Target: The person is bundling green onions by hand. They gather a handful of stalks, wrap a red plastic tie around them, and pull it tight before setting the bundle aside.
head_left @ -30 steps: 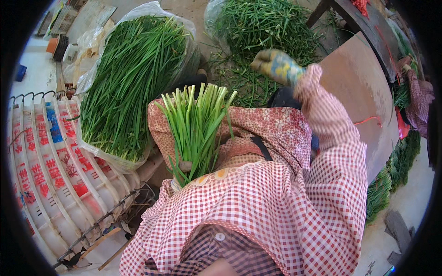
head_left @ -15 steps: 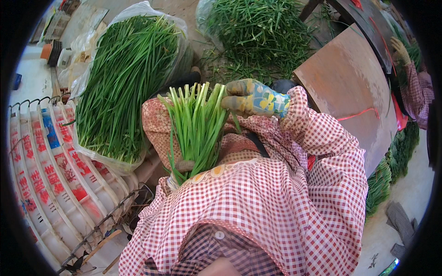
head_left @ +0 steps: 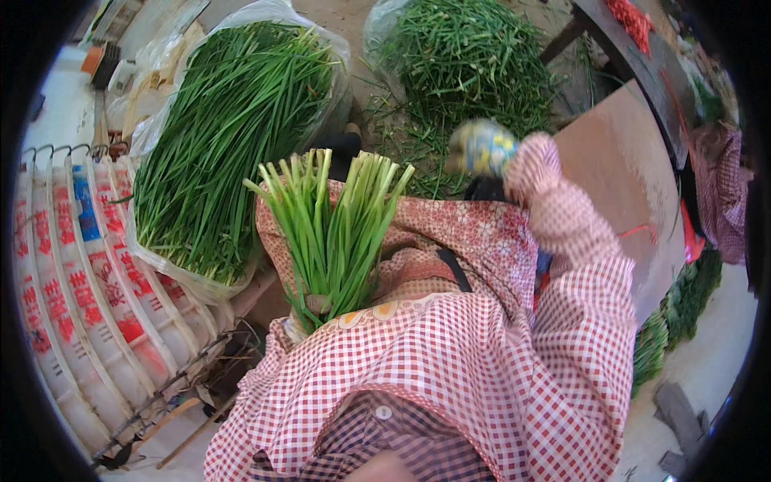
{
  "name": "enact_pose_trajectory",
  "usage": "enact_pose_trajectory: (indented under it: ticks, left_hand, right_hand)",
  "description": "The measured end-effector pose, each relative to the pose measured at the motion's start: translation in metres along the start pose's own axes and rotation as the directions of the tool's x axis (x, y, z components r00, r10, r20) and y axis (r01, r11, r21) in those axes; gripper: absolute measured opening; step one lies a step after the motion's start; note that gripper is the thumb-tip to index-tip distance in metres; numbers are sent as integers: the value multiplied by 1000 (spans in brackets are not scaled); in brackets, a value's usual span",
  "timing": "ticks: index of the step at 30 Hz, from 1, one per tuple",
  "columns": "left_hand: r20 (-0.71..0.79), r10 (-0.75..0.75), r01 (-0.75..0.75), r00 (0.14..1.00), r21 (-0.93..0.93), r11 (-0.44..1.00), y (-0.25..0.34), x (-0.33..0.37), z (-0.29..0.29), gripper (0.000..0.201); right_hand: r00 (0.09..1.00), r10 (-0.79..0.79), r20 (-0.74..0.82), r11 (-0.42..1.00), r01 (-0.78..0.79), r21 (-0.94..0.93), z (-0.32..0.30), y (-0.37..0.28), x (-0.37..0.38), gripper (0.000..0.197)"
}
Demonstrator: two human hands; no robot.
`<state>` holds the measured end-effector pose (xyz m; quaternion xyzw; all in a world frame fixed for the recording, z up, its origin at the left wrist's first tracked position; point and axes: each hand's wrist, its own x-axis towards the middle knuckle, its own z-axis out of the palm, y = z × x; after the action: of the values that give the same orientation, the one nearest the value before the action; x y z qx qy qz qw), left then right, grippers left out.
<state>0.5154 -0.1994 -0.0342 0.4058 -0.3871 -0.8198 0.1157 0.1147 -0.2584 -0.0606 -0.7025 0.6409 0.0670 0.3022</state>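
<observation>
Gloved right hand (head_left: 482,149) has swung far-right, grip too blurred to tell; left hand (head_left: 319,304) clasps an untied-looking chive bunch (head_left: 341,229); bagged chives (head_left: 233,145) remain loose.

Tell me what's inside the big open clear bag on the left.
Long, slender green leaves fill the clear bag. Lower layers and the bag's bottom are covered, so unseen.

On my remote feed, the glove (head_left: 491,150) over the right fingers (head_left: 460,151) looks like matt cloth, though blurred. Left of them I see smooth stalks (head_left: 341,233) with a soft sheen; farther left, a bag (head_left: 201,284) of thin, glossy, crinkled plastic. Right of the fingers, a board (head_left: 610,161) looks dull and scuffed. Behind them, the checked smock (head_left: 434,361) reads as matt woven cloth.
</observation>
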Motion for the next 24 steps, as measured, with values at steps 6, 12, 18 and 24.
enact_pose_trajectory:
  ticks: [6, 12, 18, 24]
  left_hand:
    - [63, 4, -1, 998, -48, 999, 29, 18, 20, 87]
    - [321, 151, -238, 935, 254, 937, 62, 48, 21, 99]
    - [483, -51, -248, 874, 534, 808, 90, 68, 56, 72]
    - [610, -37, -182, 792, 294, 938, 99, 82, 72, 105]
  right_hand:
    - [809, -294, -509, -641, 228, 733, 76, -93, -30, 110]
    - [852, -3, -524, -726, 359, 587, 25, -109, -51, 113]
    - [808, 61, -585, -573, 509, 643, 3, -97, -74, 120]
    - [820, 186, -541, -483, 555, 677, -2, -98, -103, 64]
